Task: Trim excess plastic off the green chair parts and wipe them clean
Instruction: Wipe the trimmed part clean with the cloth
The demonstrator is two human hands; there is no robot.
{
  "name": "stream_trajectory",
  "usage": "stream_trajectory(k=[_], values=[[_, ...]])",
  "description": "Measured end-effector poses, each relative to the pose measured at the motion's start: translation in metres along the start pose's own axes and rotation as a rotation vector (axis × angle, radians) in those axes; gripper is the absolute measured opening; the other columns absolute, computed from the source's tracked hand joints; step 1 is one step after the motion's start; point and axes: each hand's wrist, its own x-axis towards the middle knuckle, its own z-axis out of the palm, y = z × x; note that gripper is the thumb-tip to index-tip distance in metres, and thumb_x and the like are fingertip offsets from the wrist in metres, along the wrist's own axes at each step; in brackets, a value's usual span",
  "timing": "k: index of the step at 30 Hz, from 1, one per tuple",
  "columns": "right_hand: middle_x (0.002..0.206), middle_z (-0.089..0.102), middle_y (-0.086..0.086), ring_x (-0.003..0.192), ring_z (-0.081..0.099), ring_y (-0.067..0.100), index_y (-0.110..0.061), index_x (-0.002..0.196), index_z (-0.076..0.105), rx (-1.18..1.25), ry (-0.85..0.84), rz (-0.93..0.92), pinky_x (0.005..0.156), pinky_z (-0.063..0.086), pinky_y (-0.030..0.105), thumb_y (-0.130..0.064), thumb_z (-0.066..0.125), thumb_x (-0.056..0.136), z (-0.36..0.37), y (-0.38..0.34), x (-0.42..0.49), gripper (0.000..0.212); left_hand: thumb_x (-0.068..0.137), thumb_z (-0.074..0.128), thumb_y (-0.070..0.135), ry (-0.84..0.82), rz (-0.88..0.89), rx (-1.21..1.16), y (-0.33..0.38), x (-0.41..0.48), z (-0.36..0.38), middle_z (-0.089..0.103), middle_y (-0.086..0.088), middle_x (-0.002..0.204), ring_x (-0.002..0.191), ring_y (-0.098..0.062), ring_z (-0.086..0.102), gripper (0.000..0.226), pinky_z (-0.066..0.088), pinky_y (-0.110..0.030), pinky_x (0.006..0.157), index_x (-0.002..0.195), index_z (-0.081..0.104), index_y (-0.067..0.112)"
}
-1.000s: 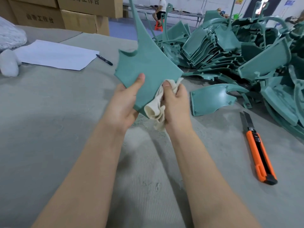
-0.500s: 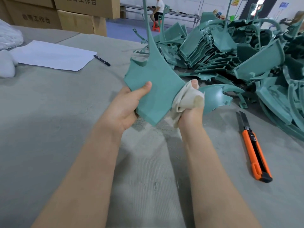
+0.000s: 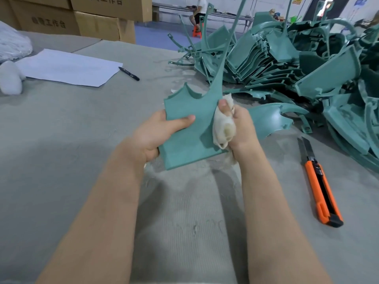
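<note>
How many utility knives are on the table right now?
1. The orange utility knife lies on the table, right of the right hand, blade end toward the pile of green parts. Others may be hidden under that pile.

Knife (image 3: 319,183) lies right of held part (image 3: 188,128); parts pile (image 3: 297,64) behind; paper (image 3: 67,67) far left
</note>
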Motion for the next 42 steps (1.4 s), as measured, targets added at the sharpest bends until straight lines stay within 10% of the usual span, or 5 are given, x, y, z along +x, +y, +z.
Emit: stream_trajectory(k=[6,15,23,28,42], values=[[0.05,0.059,-0.02,0.047,0.056,-0.006,-0.025,0.075,0.051,0.285,0.004,0.079,0.051,0.047,0.014,-0.035,0.049,0.1,-0.013,0.005,-0.001,0.027,0.077,0.061,0.017,-0.173,-0.061,-0.033,0.007,-0.008,-0.006,0.075,0.002,0.093,0.08,-0.012,0.072,0.026,0.058,-0.023,0.065,0.102,0.066,0.012],[0.073,0.05,-0.006,0.069,0.048,0.01,-0.026,0.075,0.049,0.22,0.112,-0.099,0.074,0.042,0.034,-0.027,0.046,0.102,-0.009,0.009,0.004,0.028,0.069,0.064,0.021,-0.207,-0.196,-0.006,0.005,-0.009,-0.008,0.075,-0.006,0.093,0.075,-0.016,0.073,0.036,0.058,-0.025,0.062,0.103,0.068,0.009],[0.079,0.057,0.006,0.077,0.053,0.022,-0.014,0.078,0.055,0.756,0.491,0.324,0.076,0.05,0.035,-0.031,0.046,0.099,-0.015,0.023,0.018,0.028,0.048,0.08,0.068,-0.306,0.082,-0.149,0.006,-0.009,0.028,0.063,-0.001,0.129,0.121,-0.019,0.058,0.099,0.05,-0.042,0.098,0.13,0.052,0.019],[0.116,0.042,0.002,0.093,0.052,0.019,-0.023,0.112,0.039,0.836,0.568,0.4,0.089,0.048,0.034,-0.011,0.032,0.102,0.002,0.028,0.014,0.017,0.085,0.07,0.028,0.129,0.261,0.128,-0.015,0.002,0.061,0.073,0.017,0.09,0.089,-0.002,0.068,0.008,0.053,-0.019,0.075,0.091,0.065,0.031],[0.062,0.043,-0.006,0.054,0.04,0.008,-0.018,0.067,0.036,0.548,0.76,0.204,0.059,0.036,0.023,-0.029,0.035,0.105,-0.016,0.029,0.018,0.04,0.088,0.058,-0.003,0.005,-0.003,-0.124,0.002,0.005,0.02,0.075,0.004,0.089,0.081,-0.011,0.072,0.024,0.059,-0.026,0.066,0.101,0.064,0.016]])
